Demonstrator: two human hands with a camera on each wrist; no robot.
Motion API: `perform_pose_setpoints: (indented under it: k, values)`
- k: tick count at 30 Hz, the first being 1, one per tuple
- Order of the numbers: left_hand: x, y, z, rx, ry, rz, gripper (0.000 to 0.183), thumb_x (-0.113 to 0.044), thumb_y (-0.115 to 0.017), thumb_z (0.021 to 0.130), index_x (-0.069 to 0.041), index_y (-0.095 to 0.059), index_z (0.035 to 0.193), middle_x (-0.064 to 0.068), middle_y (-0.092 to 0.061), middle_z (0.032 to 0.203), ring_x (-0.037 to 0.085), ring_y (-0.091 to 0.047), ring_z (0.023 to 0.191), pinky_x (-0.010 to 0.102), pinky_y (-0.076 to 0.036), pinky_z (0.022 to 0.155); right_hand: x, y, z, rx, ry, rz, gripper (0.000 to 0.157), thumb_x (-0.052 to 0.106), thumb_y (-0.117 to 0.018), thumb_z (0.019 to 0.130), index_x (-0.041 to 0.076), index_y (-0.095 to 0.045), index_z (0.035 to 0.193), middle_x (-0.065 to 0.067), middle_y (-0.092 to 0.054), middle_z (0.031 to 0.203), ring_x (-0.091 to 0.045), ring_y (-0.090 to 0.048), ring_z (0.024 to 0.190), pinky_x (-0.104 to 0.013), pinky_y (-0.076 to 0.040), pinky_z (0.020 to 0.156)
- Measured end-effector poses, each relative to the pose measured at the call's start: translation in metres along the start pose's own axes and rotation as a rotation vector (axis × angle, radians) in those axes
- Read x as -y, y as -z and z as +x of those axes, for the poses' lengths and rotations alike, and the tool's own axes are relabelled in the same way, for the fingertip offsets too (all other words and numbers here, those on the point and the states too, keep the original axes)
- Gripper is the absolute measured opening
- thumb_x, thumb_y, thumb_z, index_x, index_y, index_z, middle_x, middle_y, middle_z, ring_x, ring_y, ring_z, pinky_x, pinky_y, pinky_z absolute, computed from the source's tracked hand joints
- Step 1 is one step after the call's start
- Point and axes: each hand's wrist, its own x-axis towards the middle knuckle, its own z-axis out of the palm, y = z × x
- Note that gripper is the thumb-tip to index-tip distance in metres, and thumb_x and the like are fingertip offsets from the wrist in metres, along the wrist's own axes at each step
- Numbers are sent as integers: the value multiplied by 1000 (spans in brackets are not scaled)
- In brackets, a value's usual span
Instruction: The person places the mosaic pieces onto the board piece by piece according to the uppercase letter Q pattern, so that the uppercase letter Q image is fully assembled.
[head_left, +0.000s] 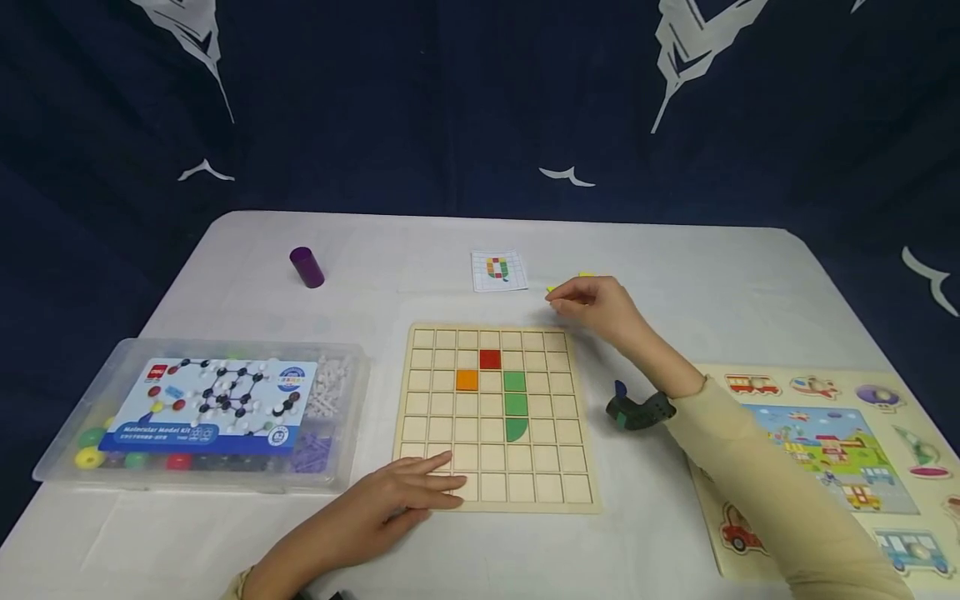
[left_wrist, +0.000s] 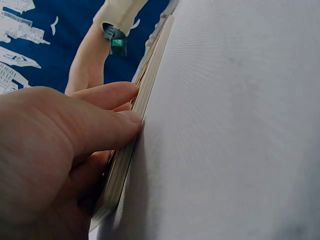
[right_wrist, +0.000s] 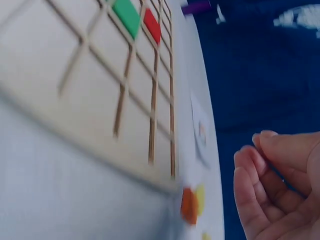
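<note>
the left hand (head_left: pixel 386 504) rests on the near left corner of the gridded wooden board (head_left: pixel 555 487), fingers stretched over the squares. the right hand (head_left: pixel 592 308) hangs just past the far right corner, thumb and forefinger brought close together; whether they pinch something small, i can't tell from where i stand.

the board lies flat on the white-clothed table (head_left: pixel 465 562). to my eye it's light and stiff, likely to slide on the cloth if nudged, and best held by its edges. in its grid sit a red square tile (head_left: pixel 490 359), an orange square tile (head_left: pixel 467 380), two green square tiles (head_left: pixel 514 392) and a green quarter-round tile (head_left: pixel 516 430). they look thin, smooth and nearly weightless, hard rather than fragile; i'd pinch one by opposite sides, since the flat face gives little to grab.

the left wrist view shows what the head view hides: the thumb set against the board's side. the right wrist view finds a loose orange piece (right_wrist: pixel 188 206) and a yellow piece (right_wrist: pixel 200 199) beyond the corner, where from above the hand covers much of that spot. only the head view makes the pattern card (head_left: pixel 499 272) readable, and takes in the molecular model kit (head_left: pixel 217 406) on the left and the vehicle puzzle (head_left: pixel 847 433) on the right.
</note>
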Motion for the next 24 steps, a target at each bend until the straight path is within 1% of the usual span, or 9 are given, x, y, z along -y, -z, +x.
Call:
perform_pose_setpoints:
  k: [2, 5, 9, 12, 14, 17, 21, 24]
  values:
    - [0, 0, -1, -1, 1, -2, 40, 5, -64, 82, -13, -67, 118, -5, -54, 130, 22, -39, 128, 40, -35, 102, -8, 6, 4, -34, -62, -6, 22, 11, -63, 90, -3, -68, 106, -15, -64, 104, -24, -60, 89, -28, -49, 71]
    - [1, 0, -1, -5, -3, -5, 40, 5, -64, 82, -13, -67, 118, -5, -54, 130, 23, -39, 128, 40, -35, 102, -17, 11, 10, -67, -154, -47, 26, 14, -62, 90, -1, -66, 111, -16, -61, 112, -25, -57, 92, -31, -47, 74]
    - [1, -1, 0, -11, -20, 1, 40, 5, -63, 82, -12, -66, 118, -4, -54, 130, 23, -40, 128, 40, -35, 101, -23, 12, 16, -55, -252, -58, 31, 16, -63, 90, 0, -63, 117, -17, -58, 117, -26, -53, 98, -34, -46, 79]
    - [2, -2, 0, -9, -25, 2, 40, 5, -63, 82, -12, -66, 118, -5, -54, 130, 23, -40, 128, 41, -36, 101, -27, 10, 18, -34, -292, -57, 32, 15, -62, 90, -1, -62, 118, -18, -58, 119, -28, -52, 102, -34, -46, 82]
    - [2, -2, 0, -4, -22, -3, 40, 5, -63, 83, -12, -66, 119, -5, -54, 130, 23, -40, 128, 41, -35, 101, -29, 9, 19, -31, -301, -59, 30, 12, -62, 90, -2, -62, 117, -18, -58, 118, -28, -51, 105, -35, -45, 83]
    - [2, -2, 0, 1, -15, -7, 40, 5, -63, 83, -12, -66, 119, -5, -54, 131, 23, -39, 128, 41, -34, 102, -32, 7, 19, -36, -282, -79, 29, 10, -64, 88, -2, -64, 114, -18, -60, 112, -28, -51, 104, -35, -44, 83]
    - [3, -1, 0, 4, -10, -4, 40, 4, -63, 84, -13, -66, 119, -5, -54, 130, 23, -39, 128, 41, -34, 102, -32, 4, 19, -39, -217, -135, 30, 10, -69, 84, -4, -66, 110, -17, -63, 100, -27, -54, 92, -34, -44, 77]
    - [3, -1, 0, 6, -6, -4, 39, 4, -63, 84, -13, -66, 119, -5, -54, 130, 23, -39, 128, 41, -34, 102, -33, 1, 19, -43, -165, -172, 29, 8, -70, 82, -6, -65, 107, -17, -62, 98, -26, -54, 85, -33, -44, 73]
